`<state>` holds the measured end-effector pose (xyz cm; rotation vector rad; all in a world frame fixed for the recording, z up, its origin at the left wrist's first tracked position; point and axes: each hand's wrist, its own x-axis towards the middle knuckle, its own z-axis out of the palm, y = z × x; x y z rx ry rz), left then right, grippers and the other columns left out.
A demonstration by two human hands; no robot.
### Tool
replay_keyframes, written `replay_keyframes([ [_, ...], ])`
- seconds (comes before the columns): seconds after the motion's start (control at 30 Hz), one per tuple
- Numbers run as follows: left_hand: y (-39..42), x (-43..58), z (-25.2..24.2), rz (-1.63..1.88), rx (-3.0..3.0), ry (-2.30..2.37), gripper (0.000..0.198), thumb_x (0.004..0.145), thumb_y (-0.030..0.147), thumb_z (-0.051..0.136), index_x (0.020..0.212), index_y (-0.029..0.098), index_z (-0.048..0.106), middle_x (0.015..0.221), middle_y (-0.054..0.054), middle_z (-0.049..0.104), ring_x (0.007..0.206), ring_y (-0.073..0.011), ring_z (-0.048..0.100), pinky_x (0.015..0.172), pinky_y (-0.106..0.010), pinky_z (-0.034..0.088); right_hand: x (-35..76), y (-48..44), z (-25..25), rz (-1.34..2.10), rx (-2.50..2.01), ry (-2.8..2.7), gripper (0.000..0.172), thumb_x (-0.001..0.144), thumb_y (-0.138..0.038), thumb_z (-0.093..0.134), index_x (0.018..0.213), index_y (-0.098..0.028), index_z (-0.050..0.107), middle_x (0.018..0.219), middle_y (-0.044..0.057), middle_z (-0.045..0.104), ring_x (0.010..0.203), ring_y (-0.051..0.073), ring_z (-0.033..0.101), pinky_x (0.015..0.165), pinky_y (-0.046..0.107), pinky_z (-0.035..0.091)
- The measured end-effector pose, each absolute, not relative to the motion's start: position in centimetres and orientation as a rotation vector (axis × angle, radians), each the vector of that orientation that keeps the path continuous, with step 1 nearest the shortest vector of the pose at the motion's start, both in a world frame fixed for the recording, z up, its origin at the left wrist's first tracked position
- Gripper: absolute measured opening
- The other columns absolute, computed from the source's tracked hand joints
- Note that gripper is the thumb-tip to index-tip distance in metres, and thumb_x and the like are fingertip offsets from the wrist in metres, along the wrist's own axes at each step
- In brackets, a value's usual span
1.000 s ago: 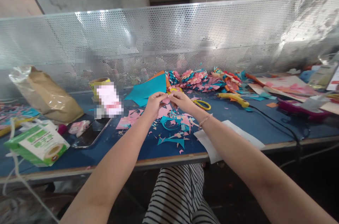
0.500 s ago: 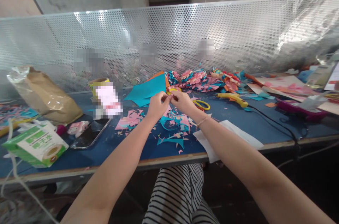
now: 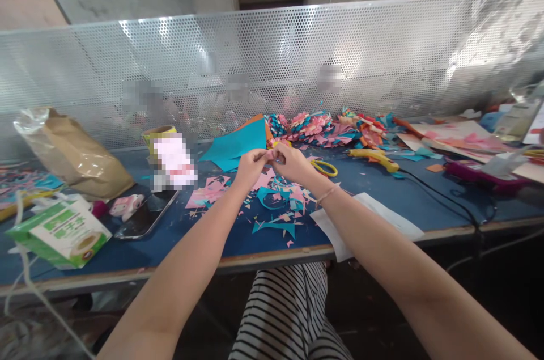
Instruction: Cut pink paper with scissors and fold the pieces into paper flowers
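Note:
My left hand (image 3: 253, 168) and my right hand (image 3: 292, 161) meet fingertip to fingertip above the blue table. Both are closed in a pinch. Something small and pinkish shows where they meet, but I cannot make out whether it is paper or a fingertip. Below them lie pink and blue paper scraps (image 3: 285, 197), with more pink cuttings (image 3: 212, 190) to the left. Just behind my left hand rest blue paper sheets (image 3: 238, 142). Yellow-handled scissors (image 3: 325, 168) lie to the right, partly hidden by my right hand and wrist.
Folded paper flowers (image 3: 314, 127) are heaped along the perforated metal screen (image 3: 263, 54). To the right are a yellow glue gun (image 3: 376, 157) with a black cord and a white sheet (image 3: 382, 218). A brown paper bag (image 3: 80, 159), phone (image 3: 148, 215) and green-white box (image 3: 63, 232) stand left.
My fingers have shifted slightly against each other, and my left hand has turned a little. Both hands stay together in nearly the same place. The things on the table have not moved.

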<state>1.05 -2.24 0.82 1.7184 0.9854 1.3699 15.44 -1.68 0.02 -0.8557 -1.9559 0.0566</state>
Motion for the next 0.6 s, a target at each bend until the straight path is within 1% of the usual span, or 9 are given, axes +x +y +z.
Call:
replay_keyframes([
  [0.07,-2.03,0.92,0.78,1.413,1.607,0.963,0.026,0.066,0.039,0.063,0.079,0.016,0.064,0.078,-0.006,0.066,0.071,-0.0161,0.062,0.058,-0.025,0.048,15.57,-1.58,0.10,0.001,-0.850,-1.876,0.007,0.069,-0.018,0.051,0.075,-0.019,0.047,0.069,0.002,0.050,0.062,0.014,0.044,0.057,0.026,0.035],
  [0.17,-1.80,0.79,0.73,1.455,1.458,0.948,0.024,0.063,0.034,0.066,0.079,0.016,0.064,0.075,-0.005,0.067,0.069,-0.0152,0.062,0.056,-0.024,0.047,15.87,-1.28,0.23,-0.023,-0.814,-1.782,0.016,0.071,-0.017,0.050,0.087,-0.019,0.050,0.082,0.006,0.053,0.070,0.016,0.047,0.064,0.029,0.040],
  [0.23,-1.77,0.74,0.76,1.456,1.397,0.949,0.024,0.061,0.032,0.068,0.079,0.016,0.064,0.074,-0.005,0.067,0.067,-0.0147,0.062,0.055,-0.024,0.047,16.03,-1.08,0.31,0.009,-0.808,-1.760,0.022,0.074,-0.016,0.047,0.095,-0.018,0.051,0.088,0.008,0.053,0.072,0.017,0.049,0.067,0.031,0.042],
  [0.3,-1.84,0.72,0.85,1.449,1.357,0.945,0.025,0.060,0.031,0.070,0.078,0.015,0.063,0.075,-0.005,0.068,0.065,-0.0142,0.063,0.055,-0.023,0.046,16.11,-0.94,0.39,0.031,-0.812,-1.764,0.025,0.078,-0.014,0.042,0.100,-0.018,0.053,0.091,0.009,0.054,0.075,0.017,0.051,0.071,0.032,0.043],
  [0.43,-2.11,0.76,1.08,1.430,1.309,0.922,0.026,0.058,0.029,0.072,0.077,0.015,0.063,0.075,-0.005,0.068,0.061,-0.0129,0.063,0.052,-0.021,0.044,16.13,-0.86,0.48,0.021,-0.772,-1.799,0.030,0.081,-0.011,0.035,0.101,-0.018,0.057,0.095,0.009,0.057,0.085,0.018,0.053,0.078,0.033,0.043],
  [0.6,-2.38,0.95,1.20,1.349,1.289,0.903,0.027,0.058,0.027,0.073,0.078,0.014,0.062,0.076,-0.005,0.068,0.060,-0.0119,0.063,0.053,-0.021,0.044,16.22,-0.73,0.47,0.048,-0.746,-1.799,0.029,0.084,-0.016,0.037,0.100,-0.018,0.060,0.094,0.010,0.059,0.087,0.019,0.054,0.079,0.035,0.043],
])
